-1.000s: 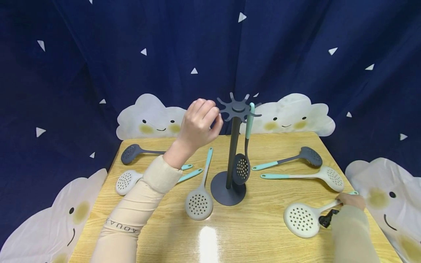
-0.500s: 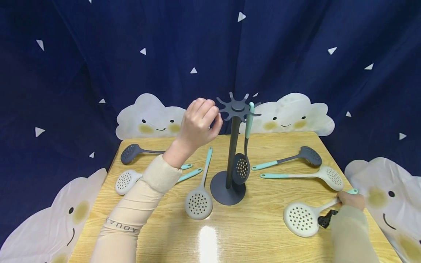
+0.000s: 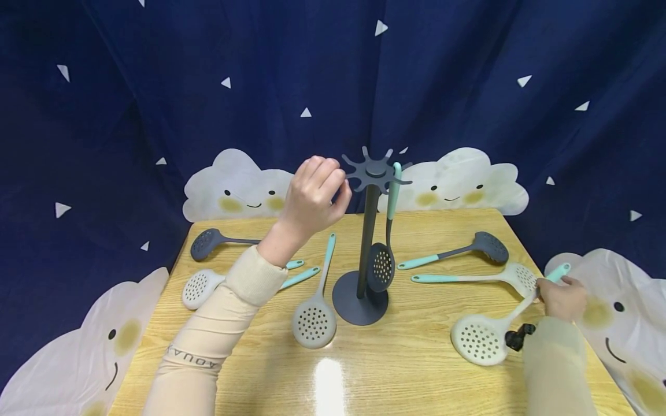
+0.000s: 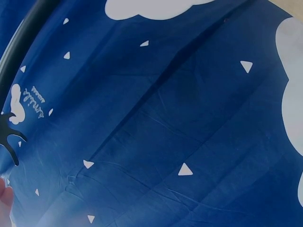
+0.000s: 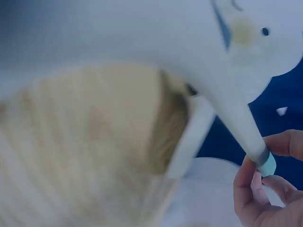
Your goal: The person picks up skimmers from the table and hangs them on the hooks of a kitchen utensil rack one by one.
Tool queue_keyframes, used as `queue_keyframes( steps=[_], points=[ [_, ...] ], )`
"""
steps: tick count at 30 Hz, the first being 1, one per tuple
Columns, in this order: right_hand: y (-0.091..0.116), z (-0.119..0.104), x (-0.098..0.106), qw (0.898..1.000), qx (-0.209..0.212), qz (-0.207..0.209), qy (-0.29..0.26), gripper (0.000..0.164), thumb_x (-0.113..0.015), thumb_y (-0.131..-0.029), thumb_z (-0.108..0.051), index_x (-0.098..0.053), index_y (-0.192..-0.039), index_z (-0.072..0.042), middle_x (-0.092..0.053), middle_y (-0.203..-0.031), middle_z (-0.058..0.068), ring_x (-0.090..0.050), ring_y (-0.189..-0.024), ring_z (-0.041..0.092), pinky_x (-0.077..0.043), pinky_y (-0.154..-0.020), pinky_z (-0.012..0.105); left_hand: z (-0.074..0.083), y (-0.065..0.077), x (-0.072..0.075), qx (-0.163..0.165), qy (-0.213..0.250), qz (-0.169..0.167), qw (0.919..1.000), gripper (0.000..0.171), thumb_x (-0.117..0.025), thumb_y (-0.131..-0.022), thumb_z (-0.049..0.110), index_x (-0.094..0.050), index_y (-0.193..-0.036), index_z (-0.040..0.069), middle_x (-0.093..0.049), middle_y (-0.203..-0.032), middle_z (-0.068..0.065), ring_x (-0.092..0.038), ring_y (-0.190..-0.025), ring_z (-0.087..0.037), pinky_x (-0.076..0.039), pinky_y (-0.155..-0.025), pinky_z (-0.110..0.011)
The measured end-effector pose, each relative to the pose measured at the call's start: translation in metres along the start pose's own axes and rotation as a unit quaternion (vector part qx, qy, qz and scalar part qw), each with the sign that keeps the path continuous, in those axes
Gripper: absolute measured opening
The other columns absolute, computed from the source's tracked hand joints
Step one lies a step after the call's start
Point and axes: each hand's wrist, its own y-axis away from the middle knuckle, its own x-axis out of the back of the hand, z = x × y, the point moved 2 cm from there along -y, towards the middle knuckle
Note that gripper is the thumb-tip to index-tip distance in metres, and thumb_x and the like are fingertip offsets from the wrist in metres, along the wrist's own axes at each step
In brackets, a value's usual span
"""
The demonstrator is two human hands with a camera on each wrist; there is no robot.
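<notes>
My left hand [image 3: 317, 193] is raised beside the top of a dark utensil rack [image 3: 368, 242], its curled fingers at one of the hook tips, which they appear to pinch. In the left wrist view, fingertips [image 4: 4, 201] show just below the rack's hooks [image 4: 8, 137]. My right hand [image 3: 562, 297] grips the mint-ended handle of a pale skimmer [image 3: 480, 341], which slants upward toward the hand. Thumb and fingers pinch that handle [image 5: 267, 165] in the right wrist view. A dark skimmer [image 3: 381, 267] with a mint handle hangs from the rack's right side.
On the wooden table [image 3: 411, 370] lie a pale skimmer [image 3: 314, 323] left of the rack, a dark one [image 3: 205, 244] and a white one [image 3: 198, 289] farther left. A dark ladle-like utensil [image 3: 491, 247] and another pale skimmer [image 3: 517, 277] lie at the right, near the lifted handle.
My right hand has raised the skimmer's handle up and away, and the skimmer's head has shifted slightly. The left hand stays put at the rack.
</notes>
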Motion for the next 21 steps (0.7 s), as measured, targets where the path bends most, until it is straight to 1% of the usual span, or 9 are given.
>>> queue_keyframes(
  steps=[1, 3, 6, 8, 10, 14, 16, 19, 21],
  points=[
    [0.001, -0.004, 0.0, 1.0, 0.007, 0.0, -0.003, 0.069, -0.057, -0.077, -0.02, -0.031, -0.138, 0.001, -0.044, -0.122, 0.022, -0.045, -0.054, 0.002, -0.038, -0.046, 0.013, 0.0, 0.0, 0.0, 0.0, 0.0, 0.0, 1.0, 0.004, -0.053, -0.073, -0.001, -0.05, -0.07, -0.001, -0.052, -0.074, -0.013, -0.047, -0.068, -0.029, -0.042, -0.062, -0.036],
    [0.002, -0.014, 0.001, 1.0, 0.026, 0.005, -0.018, 0.068, -0.058, -0.077, -0.017, -0.032, -0.138, 0.0, -0.046, -0.114, 0.019, -0.042, -0.05, -0.003, -0.039, -0.043, 0.012, 0.0, 0.0, 0.0, 0.001, 0.0, 0.001, 1.0, 0.004, -0.053, -0.073, -0.001, -0.05, -0.07, -0.001, -0.052, -0.074, -0.013, -0.047, -0.068, -0.029, -0.043, -0.062, -0.036],
    [0.004, -0.03, 0.001, 0.997, 0.057, 0.022, -0.041, 0.066, -0.06, -0.075, -0.011, -0.037, -0.135, 0.001, -0.054, -0.084, 0.001, -0.04, -0.046, -0.006, -0.037, -0.042, 0.011, 0.0, 0.0, 0.0, 0.001, -0.001, 0.001, 1.0, 0.004, -0.053, -0.073, -0.001, -0.05, -0.07, -0.001, -0.052, -0.074, -0.013, -0.047, -0.068, -0.03, -0.043, -0.063, -0.036],
    [0.007, -0.042, 0.001, 0.995, 0.079, 0.034, -0.055, 0.065, -0.06, -0.073, -0.008, -0.04, -0.134, 0.0, -0.047, -0.066, -0.013, -0.04, -0.044, -0.007, -0.036, -0.042, 0.009, 0.0, 0.001, 0.0, 0.001, -0.001, 0.001, 1.0, 0.004, -0.053, -0.073, -0.001, -0.05, -0.07, -0.001, -0.052, -0.074, -0.013, -0.047, -0.068, -0.029, -0.043, -0.062, -0.036],
    [0.011, -0.055, 0.002, 0.992, 0.096, 0.04, -0.075, 0.065, -0.061, -0.072, -0.005, -0.041, -0.133, -0.001, -0.041, -0.056, -0.021, -0.041, -0.044, -0.008, -0.035, -0.042, 0.007, 0.0, 0.001, 0.0, 0.001, -0.002, 0.0, 1.0, 0.004, -0.053, -0.073, -0.001, -0.05, -0.07, -0.001, -0.053, -0.073, -0.013, -0.047, -0.068, -0.029, -0.043, -0.062, -0.036],
    [0.028, -0.082, 0.002, 0.982, 0.138, 0.051, -0.115, 0.064, -0.062, -0.07, 0.0, -0.044, -0.132, -0.005, -0.045, -0.064, -0.02, -0.044, -0.051, -0.01, -0.037, -0.042, 0.005, 0.0, 0.001, 0.0, 0.001, -0.002, 0.0, 1.0, 0.004, -0.053, -0.073, -0.001, -0.05, -0.07, -0.001, -0.053, -0.073, -0.013, -0.047, -0.068, -0.029, -0.043, -0.062, -0.036],
    [0.04, -0.096, 0.002, 0.978, 0.161, 0.048, -0.122, 0.064, -0.063, -0.071, 0.002, -0.046, -0.132, -0.008, -0.046, -0.071, -0.017, -0.045, -0.054, -0.01, -0.038, -0.043, 0.004, 0.0, 0.001, 0.0, 0.001, -0.003, 0.001, 1.0, 0.004, -0.053, -0.073, -0.001, -0.05, -0.07, -0.001, -0.053, -0.073, -0.013, -0.047, -0.068, -0.029, -0.043, -0.062, -0.036],
    [0.061, -0.116, 0.002, 0.972, 0.191, 0.032, -0.13, 0.063, -0.063, -0.073, 0.001, -0.047, -0.132, -0.014, -0.047, -0.079, -0.015, -0.048, -0.056, -0.012, -0.039, -0.046, 0.004, 0.0, 0.0, 0.0, 0.001, -0.004, 0.002, 1.0, 0.004, -0.053, -0.073, -0.001, -0.051, -0.07, -0.001, -0.053, -0.073, -0.013, -0.047, -0.068, -0.03, -0.043, -0.062, -0.036],
    [0.074, -0.127, 0.002, 0.966, 0.218, 0.025, -0.136, 0.062, -0.063, -0.074, 0.001, -0.047, -0.131, -0.016, -0.047, -0.082, -0.014, -0.05, -0.055, -0.013, -0.04, -0.048, 0.004, 0.0, 0.0, 0.0, 0.001, -0.004, 0.001, 1.0, 0.004, -0.053, -0.073, -0.001, -0.051, -0.07, -0.001, -0.053, -0.074, -0.013, -0.047, -0.068, -0.029, -0.043, -0.062, -0.036]
  ],
)
